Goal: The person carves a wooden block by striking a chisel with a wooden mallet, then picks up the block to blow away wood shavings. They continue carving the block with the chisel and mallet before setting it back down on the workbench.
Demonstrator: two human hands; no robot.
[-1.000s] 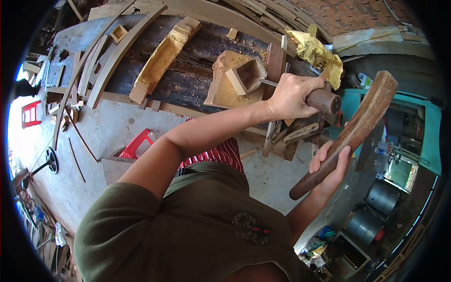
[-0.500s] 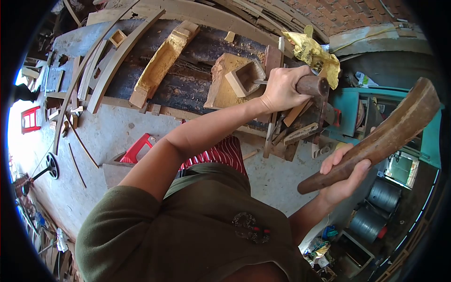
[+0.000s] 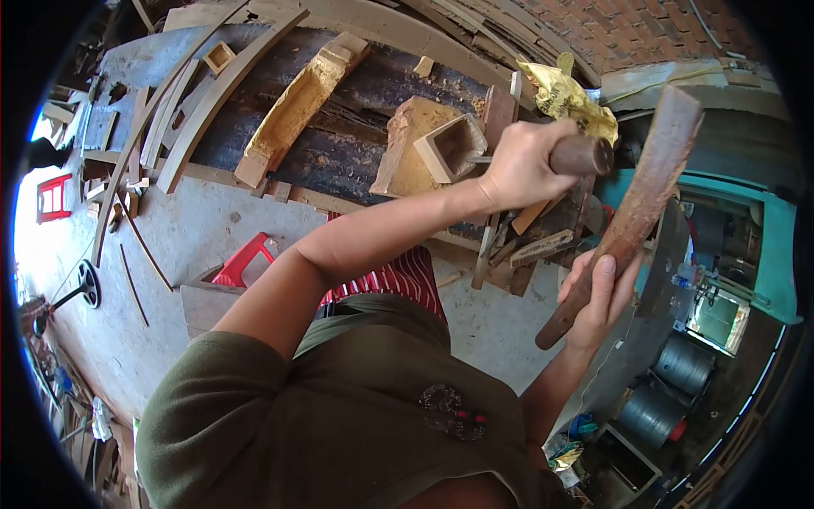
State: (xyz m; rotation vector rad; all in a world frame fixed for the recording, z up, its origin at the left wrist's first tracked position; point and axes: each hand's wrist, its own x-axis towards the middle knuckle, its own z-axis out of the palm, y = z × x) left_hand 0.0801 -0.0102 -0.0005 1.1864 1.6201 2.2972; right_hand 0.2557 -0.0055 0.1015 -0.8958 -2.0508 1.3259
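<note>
My left hand [image 3: 527, 165] is closed around the thick wooden handle of a chisel [image 3: 585, 156]. The chisel's metal shaft runs into a small hollowed wooden block [image 3: 434, 159], whose cavity faces me in part; the cutting edge is hidden. Under the block lies a thick, rough-edged wooden board [image 3: 398, 140] on the bench. My right hand [image 3: 604, 293] grips a long, dark wooden mallet [image 3: 644, 187] by its narrow end. Its wide end is raised above the chisel handle and apart from it.
A long hollowed wooden piece [image 3: 292, 114], curved strips [image 3: 225, 93] and a small square frame [image 3: 219, 58] lie on the dark bench [image 3: 343, 161]. A yellow bag [image 3: 564, 93] sits beyond my left hand. Red stools [image 3: 246, 259] and metal drums [image 3: 653, 416] stand on the floor.
My right hand has swung the mallet more upright, its wide end moving left and up toward the chisel handle. My left hand remains on the chisel at the block.
</note>
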